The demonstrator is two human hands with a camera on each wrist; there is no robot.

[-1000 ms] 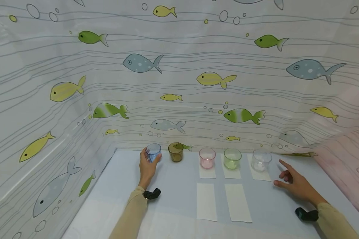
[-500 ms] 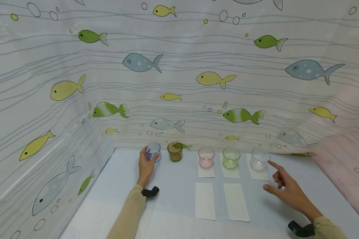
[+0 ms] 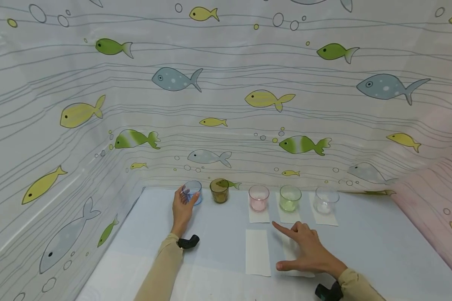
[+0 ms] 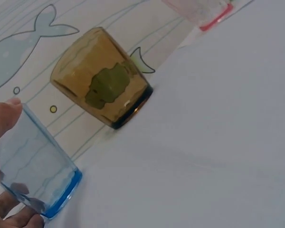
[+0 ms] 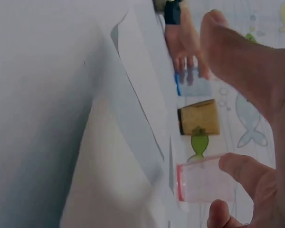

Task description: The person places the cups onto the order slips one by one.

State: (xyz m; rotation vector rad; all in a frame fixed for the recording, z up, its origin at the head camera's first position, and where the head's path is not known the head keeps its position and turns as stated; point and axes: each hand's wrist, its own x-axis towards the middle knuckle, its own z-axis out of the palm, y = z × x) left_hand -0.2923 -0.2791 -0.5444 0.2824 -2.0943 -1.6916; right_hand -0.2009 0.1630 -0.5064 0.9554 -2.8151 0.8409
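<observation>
At the table's back left, my left hand (image 3: pixel 182 214) grips a blue glass (image 3: pixel 192 193), thumb on its near side and fingers wrapped behind. The left wrist view shows the blue glass (image 4: pixel 45 161) upright, its base at the table surface. To its right stands an amber-brown glass (image 3: pixel 219 193). My right hand (image 3: pixel 312 251) holds nothing; its index finger and thumb are spread wide above the front right paper strip (image 3: pixel 291 249), partly hiding it. Beyond it, a pink glass (image 3: pixel 259 200), a green glass (image 3: pixel 290 200) and a clear glass (image 3: pixel 326 201) stand on paper strips.
Another white paper strip (image 3: pixel 258 253) lies at the front, left of my right hand. A fish-patterned sheet (image 3: pixel 226 83) rises behind and beside the white table (image 3: pixel 211 259), close behind the row of glasses.
My right hand has moved left from beside the clear glass to over the front right paper strip. The left hand stays around the blue glass in nearly the same place.
</observation>
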